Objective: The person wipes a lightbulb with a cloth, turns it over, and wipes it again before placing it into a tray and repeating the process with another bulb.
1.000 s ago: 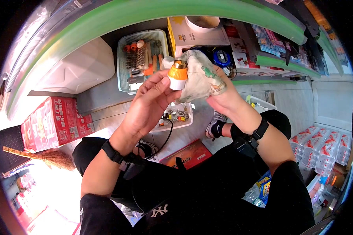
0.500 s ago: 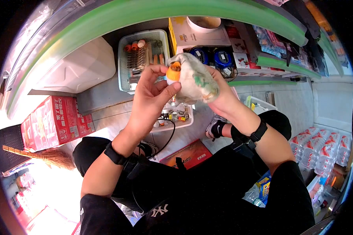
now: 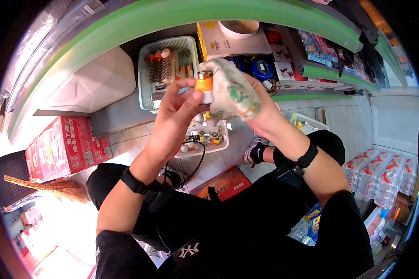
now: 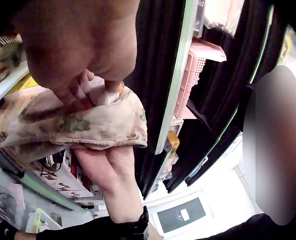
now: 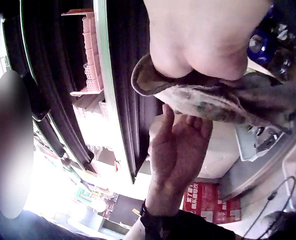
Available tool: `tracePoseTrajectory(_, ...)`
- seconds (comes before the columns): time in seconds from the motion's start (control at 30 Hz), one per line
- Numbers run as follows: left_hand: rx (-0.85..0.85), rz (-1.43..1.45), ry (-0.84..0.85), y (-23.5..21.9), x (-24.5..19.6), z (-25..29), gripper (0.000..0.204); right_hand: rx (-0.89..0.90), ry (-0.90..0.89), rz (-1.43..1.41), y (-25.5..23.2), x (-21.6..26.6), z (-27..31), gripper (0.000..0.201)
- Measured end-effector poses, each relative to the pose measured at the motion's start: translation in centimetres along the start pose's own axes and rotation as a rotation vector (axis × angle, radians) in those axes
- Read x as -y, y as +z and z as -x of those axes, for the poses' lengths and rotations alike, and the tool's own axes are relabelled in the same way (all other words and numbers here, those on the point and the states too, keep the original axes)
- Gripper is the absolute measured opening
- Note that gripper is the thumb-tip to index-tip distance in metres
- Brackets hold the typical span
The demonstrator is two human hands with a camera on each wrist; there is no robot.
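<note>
In the head view my left hand [image 3: 173, 111] pinches an orange and white light bulb [image 3: 204, 85] between thumb and fingers, its gold-coloured metal end pointing up. My right hand [image 3: 266, 110] grips a pale cloth [image 3: 233, 90] with a green print, bunched against the bulb's right side. The cloth covers most of my right fingers. From the left wrist, the cloth [image 4: 83, 127] hangs between both hands, and only a sliver of the bulb shows. In the right wrist view my left hand [image 5: 180, 147] is beneath the cloth's edge.
A light-blue basket [image 3: 142, 74] of tools stands on the low shelf, beside a box bearing a white bowl [image 3: 239, 29] and round blue items [image 3: 262, 69]. Below the hands, a white tray [image 3: 215, 150] of small parts sits on the floor. The green shelf edge [image 3: 181, 25] arches overhead.
The left hand has tipped and turned the bulb; its metal end faced more toward the camera half a second ago and now points up. The cloth has shifted and folded around its side.
</note>
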State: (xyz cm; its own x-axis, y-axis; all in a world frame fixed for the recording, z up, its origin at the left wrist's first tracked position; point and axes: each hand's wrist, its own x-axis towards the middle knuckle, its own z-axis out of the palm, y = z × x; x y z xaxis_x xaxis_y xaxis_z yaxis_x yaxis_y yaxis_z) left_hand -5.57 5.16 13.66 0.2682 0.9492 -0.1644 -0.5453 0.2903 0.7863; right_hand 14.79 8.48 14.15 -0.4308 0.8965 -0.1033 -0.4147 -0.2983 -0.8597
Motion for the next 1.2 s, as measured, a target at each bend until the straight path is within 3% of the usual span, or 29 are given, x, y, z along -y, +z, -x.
tracePoseTrajectory(0.23, -0.004, -0.155, 0.086, 0.6, 0.4, 0.1, 0.029, -0.008, 0.079, 0.127, -0.2, 0.1, 0.0, 0.042)
tracePoseTrajectory(0.33, -0.025, -0.184, 0.087, -0.1, 0.7, 0.1, 0.032, -0.022, 0.032, 0.181, -0.4, -0.5, -0.1, 0.039)
tracePoseTrajectory(0.53, -0.02, 0.103, -0.054, 0.3, -0.1, 0.4, 0.032, -0.085, 0.08, -0.025, -0.4, 0.4, -0.1, 0.036)
tracePoseTrajectory(0.63, 0.03, 0.099, 0.003, -0.3, 0.1, 0.4, 0.029, -0.083, 0.051, -0.031, -0.3, -0.1, -0.2, 0.034)
tracePoseTrajectory(0.77, -0.039, -0.06, 0.019, -0.8, 0.7, -0.1, 0.03, -0.022, 0.11, 0.063, 0.2, 0.0, 0.1, 0.033)
tracePoseTrajectory(0.93, -0.044, -0.254, 0.095, -0.1, 0.6, 0.3, 0.032, -0.055, -0.008, 0.14, -0.3, -0.6, -0.2, 0.028)
tracePoseTrajectory(1.13, -0.034, -0.004, -0.032, 0.0, 0.3, 0.2, 0.032, -0.113, 0.071, -0.01, -0.1, 0.3, -0.1, 0.028)
tracePoseTrajectory(1.2, 0.003, -0.058, -0.024, -0.7, 0.5, -0.1, 0.038, -0.105, 0.085, -0.043, -0.3, 0.2, -0.1, 0.03)
